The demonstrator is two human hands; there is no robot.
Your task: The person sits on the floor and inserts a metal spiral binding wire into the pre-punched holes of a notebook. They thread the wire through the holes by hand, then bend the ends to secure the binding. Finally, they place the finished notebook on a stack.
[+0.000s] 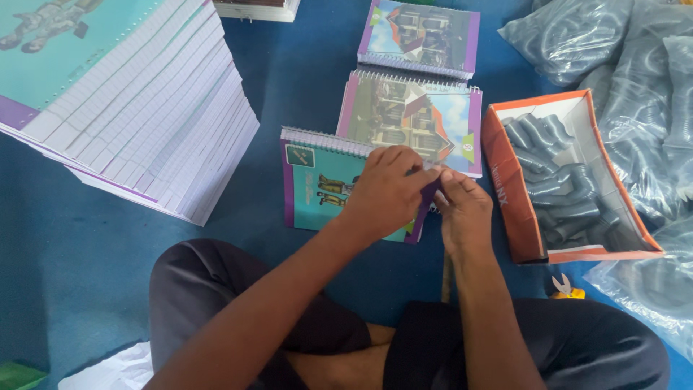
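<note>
A teal and purple notebook (317, 188) with a wire spiral along its top edge lies on the blue floor in front of my crossed legs. My left hand (386, 189) rests on its right part, fingers bent down over the cover. Beside it, my right hand (462, 209) is at the notebook's right edge. The fingertips of both hands meet there, pinching at the notebook's right corner; what is between them is hidden. Two more spiral notebooks (415, 119) with house pictures lie just behind.
A tall slanted stack of unbound notebook blocks (144, 108) stands at the left. An orange and white cardboard box (516, 209) of grey spiral coils sits at the right, with plastic bags of coils (642, 79) around it. Small cutting pliers (563, 287) lie by my right knee.
</note>
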